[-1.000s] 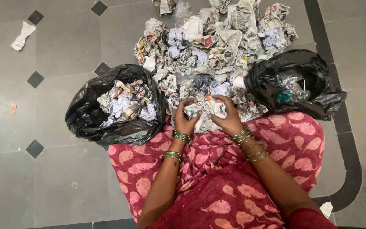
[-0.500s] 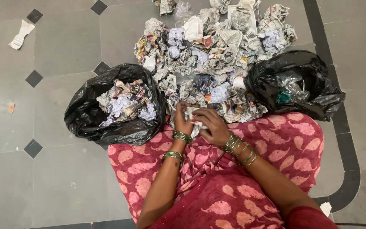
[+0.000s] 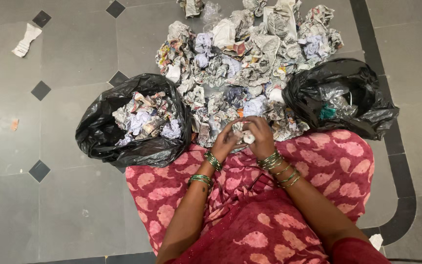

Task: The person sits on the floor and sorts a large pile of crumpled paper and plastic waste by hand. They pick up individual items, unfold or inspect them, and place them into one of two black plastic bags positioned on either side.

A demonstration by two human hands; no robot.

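Crumpled newspaper (image 3: 250, 54) lies heaped on the grey floor (image 3: 74, 205), flanked by two black bags: the left bag (image 3: 98, 137) holds paper, the right bag (image 3: 362, 107) plastic. Over a pink-patterned lap (image 3: 269, 215), both bangled forearms angle inward. Left hand (image 3: 224, 143) and right hand (image 3: 261, 137) meet, fingers curled tight around one paper ball (image 3: 243, 134) at the heap's near edge.

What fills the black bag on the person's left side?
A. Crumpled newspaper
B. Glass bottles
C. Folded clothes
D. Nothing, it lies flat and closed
A: the left black bag lies open with crumpled newspaper showing inside it.
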